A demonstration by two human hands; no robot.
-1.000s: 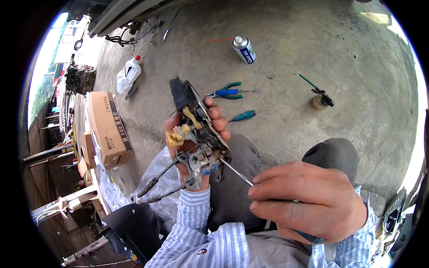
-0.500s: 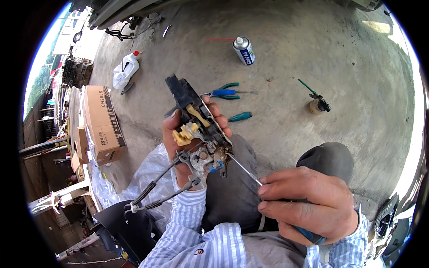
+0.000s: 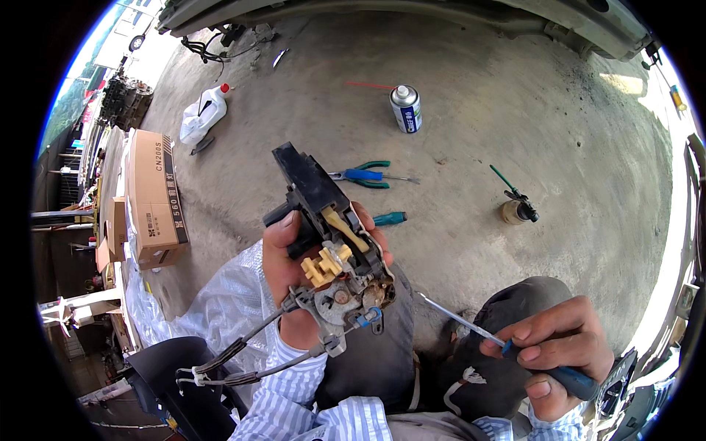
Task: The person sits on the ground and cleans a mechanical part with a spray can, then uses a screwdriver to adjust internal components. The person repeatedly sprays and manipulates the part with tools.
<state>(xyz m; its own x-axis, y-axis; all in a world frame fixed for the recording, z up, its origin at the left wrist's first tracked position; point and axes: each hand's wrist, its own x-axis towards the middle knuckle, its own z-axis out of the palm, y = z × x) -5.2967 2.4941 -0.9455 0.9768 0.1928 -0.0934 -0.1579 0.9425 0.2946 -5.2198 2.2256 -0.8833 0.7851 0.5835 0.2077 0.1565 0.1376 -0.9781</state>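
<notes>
Left of the right-hand grip [image 3: 566, 345], in the head view: the grip is closed on a screwdriver [image 3: 465, 321], blue handle in its fingers, shaft slanting left and away. Tip just beside the lower metal end of the latch-like mechanism [image 3: 334, 253], apparently not touching. Mechanism in the left-hand grip [image 3: 281, 261], clasped from both flanks, long axis running far-left to near-right. Beyond both grips: pliers [image 3: 376, 163], spray can [image 3: 407, 110] on concrete floor [image 3: 471, 125].

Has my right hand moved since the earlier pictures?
Yes, rightward: judged against the brown container on the floor, your right hand now sits farther to the right.
</notes>
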